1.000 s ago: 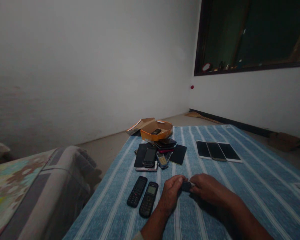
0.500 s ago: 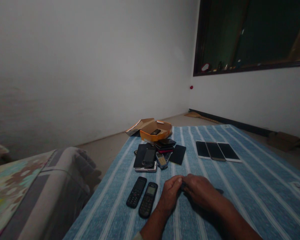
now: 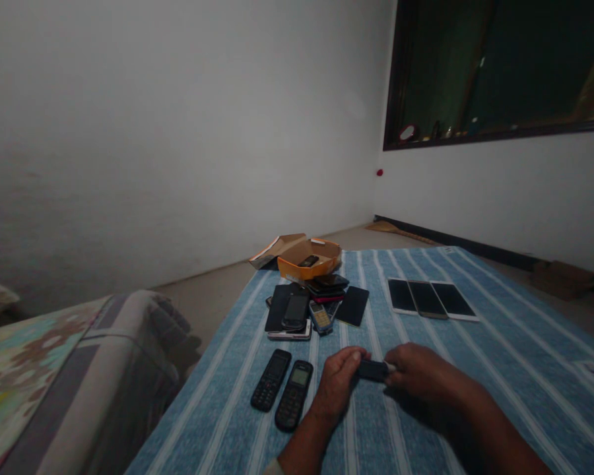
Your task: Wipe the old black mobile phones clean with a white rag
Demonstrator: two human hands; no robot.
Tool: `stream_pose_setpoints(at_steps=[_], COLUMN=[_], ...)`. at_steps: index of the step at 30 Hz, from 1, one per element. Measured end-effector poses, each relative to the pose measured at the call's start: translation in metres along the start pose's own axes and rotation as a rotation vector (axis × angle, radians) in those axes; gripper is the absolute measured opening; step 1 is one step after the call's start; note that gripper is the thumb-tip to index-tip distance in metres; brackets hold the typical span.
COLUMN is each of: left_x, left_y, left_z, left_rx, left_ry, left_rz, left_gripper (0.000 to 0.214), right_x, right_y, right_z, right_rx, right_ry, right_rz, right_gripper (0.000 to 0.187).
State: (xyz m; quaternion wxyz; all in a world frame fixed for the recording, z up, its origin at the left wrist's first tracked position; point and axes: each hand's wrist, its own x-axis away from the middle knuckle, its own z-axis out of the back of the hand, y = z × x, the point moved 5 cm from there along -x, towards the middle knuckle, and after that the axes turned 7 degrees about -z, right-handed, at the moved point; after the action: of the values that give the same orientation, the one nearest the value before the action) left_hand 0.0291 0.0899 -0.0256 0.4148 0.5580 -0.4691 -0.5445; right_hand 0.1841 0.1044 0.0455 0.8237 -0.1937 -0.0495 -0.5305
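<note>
My left hand (image 3: pixel 340 377) is closed round one end of a small dark mobile phone (image 3: pixel 373 370), held low over the striped cloth. At the other end of that phone, the fingers of my right hand (image 3: pixel 418 373) are pinched together. A small pale bit shows at those fingertips; I cannot make out what it is. Left of my left hand lie two black keypad phones, one slim (image 3: pixel 270 380) and one rounder with a greenish screen (image 3: pixel 294 396). Both lie face up, side by side.
Beyond my hands lies a heap of phones (image 3: pixel 295 310), with an open orange box (image 3: pixel 307 268) behind it holding a dark phone. Three large smartphones (image 3: pixel 428 299) lie in a row to the right. Blue striped cloth (image 3: pixel 218 396) covers the surface. A draped bed (image 3: pixel 103 382) stands left.
My right hand has moved right, from beside my left hand to the phone's far end, uncovering its dark body. My left hand has stayed nearly in place.
</note>
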Motion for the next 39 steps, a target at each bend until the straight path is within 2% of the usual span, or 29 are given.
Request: stream_pose_setpoints(at_steps=[4,9,18,25,29,33,39], left_x=[0.001,0.001,0.001,0.000,0.000,0.000,0.001], left_y=[0.004,0.011,0.014,0.008,-0.001,-0.001,0.004], left_z=[-0.001,-0.002,-0.004,-0.001,-0.001,-0.001,-0.003], left_rx=[0.000,-0.026,-0.010,0.008,0.059,0.045,0.018], left_ry=[-0.007,-0.014,-0.043,-0.007,-0.013,0.016,-0.002], left_rz=[-0.006,-0.017,-0.055,-0.015,0.020,0.024,-0.002], left_gripper=[0.043,0.045,0.040,0.044,0.046,0.046,0.044], right_x=[-0.001,-0.002,-0.010,-0.006,-0.002,-0.001,-0.005], right_y=[0.000,-0.011,-0.032,-0.023,-0.010,-0.001,-0.007], right_z=[-0.002,-0.004,-0.019,-0.010,-0.003,-0.003,-0.008], right_rx=[0.015,0.037,0.057,0.035,0.054,0.016,0.040], right_ry=[0.022,0.032,0.145,0.076,0.029,0.005,0.034], right_rz=[-0.006,0.005,0.075,0.053,-0.024,-0.020,-0.008], right_gripper=[0.019,0.024,0.034,0.028,0.023,0.020,0.023])
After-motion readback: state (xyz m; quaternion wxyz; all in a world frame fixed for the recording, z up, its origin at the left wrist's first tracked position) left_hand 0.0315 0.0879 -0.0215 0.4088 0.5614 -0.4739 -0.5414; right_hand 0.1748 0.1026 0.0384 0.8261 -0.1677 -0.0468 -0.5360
